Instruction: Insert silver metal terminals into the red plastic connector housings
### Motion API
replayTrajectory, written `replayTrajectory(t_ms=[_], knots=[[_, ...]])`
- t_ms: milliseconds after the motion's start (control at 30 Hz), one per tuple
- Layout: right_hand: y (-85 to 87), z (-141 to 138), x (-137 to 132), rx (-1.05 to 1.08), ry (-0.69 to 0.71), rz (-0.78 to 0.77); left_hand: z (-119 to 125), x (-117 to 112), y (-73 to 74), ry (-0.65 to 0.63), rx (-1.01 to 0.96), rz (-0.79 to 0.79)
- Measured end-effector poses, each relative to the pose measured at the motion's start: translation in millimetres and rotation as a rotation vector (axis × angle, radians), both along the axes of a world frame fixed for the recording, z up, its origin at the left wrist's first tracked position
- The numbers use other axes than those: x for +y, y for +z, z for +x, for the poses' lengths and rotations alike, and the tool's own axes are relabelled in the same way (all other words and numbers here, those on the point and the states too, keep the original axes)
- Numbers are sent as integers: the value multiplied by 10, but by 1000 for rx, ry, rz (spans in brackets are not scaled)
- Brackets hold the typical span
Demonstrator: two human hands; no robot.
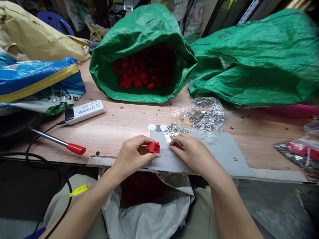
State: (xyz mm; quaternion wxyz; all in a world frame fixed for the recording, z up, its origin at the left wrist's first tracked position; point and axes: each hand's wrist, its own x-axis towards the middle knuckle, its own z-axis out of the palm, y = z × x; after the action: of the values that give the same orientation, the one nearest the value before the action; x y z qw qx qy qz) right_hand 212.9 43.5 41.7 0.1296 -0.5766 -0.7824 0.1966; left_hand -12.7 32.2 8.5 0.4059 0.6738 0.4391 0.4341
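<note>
Between the thumb and fingers of my left hand (132,153) is a small red plastic part (154,147), hollow on the side that faces right. My right hand (189,150) is closed on a thin tool (177,142) with a metal shaft and a yellowish end; its exact kind is partly hidden by the fingers. The right fingertips are beside a pile of small silvery metal pieces (172,130) on a grey sheet (219,149). Whether the tool's tip touches a piece, I cannot tell.
A green woven sack (142,23) opens toward me, full of red parts (139,74). A clear bag (206,114) of metal pieces lies at the right. On the left are a white device (86,111) and a red-handled lever (76,148). An open pale sack (171,212) sits on my lap.
</note>
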Motion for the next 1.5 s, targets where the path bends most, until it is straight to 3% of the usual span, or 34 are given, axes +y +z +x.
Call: replayTrajectory(t_ms=[167, 400, 633, 767, 967, 1033, 1500], knots=[[5, -15, 28, 38, -34, -8, -2, 0, 25, -5, 59, 37], [-91, -123, 91, -11, -155, 96, 4, 8, 41, -1, 95, 57], [-104, -148, 135, 3, -138, 121, -4, -5, 32, 0, 65, 32], [-71, -186, 133, 117, -117, 72, -17, -5, 27, 11, 45, 8], [-15, -144, 120, 208, 53, 57, -50, 15, 34, 78, 57, -17], [-4, -107, 128, 218, 34, 79, -57, 20, 41, 65, 63, -18], [-4, -281, 40, 5, -55, 29, -82, 29, 6, 53, 28, -30]])
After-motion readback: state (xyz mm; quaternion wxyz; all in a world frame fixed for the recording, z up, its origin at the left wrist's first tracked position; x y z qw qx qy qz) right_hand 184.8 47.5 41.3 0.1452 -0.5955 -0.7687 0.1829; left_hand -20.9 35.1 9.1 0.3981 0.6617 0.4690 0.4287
